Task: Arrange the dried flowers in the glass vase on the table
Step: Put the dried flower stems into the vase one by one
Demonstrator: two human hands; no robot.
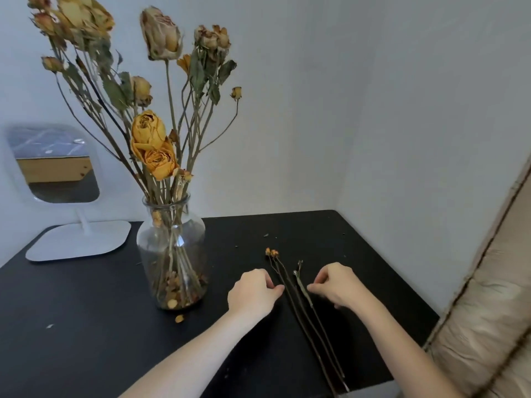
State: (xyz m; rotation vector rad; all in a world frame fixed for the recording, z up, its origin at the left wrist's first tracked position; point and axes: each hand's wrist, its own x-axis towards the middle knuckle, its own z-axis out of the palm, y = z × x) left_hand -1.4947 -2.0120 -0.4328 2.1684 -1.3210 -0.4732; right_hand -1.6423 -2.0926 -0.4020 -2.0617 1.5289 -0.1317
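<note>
Both hands, left hand (pixel 254 293) and right hand (pixel 334 285), pinch toward thin brown dried stems (pixel 301 308) near the black table's (pixel 86 311) right edge; lift gently, then feed ends into the clear glass vase (pixel 172 254).

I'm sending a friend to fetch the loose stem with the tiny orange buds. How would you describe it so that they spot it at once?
Start at the glass vase of dried flowers on the black table. To its right a few bare stems lie flat between the two hands. The stem with orange buds is the leftmost, by the left hand; it alone ends in small orange buds.
</note>
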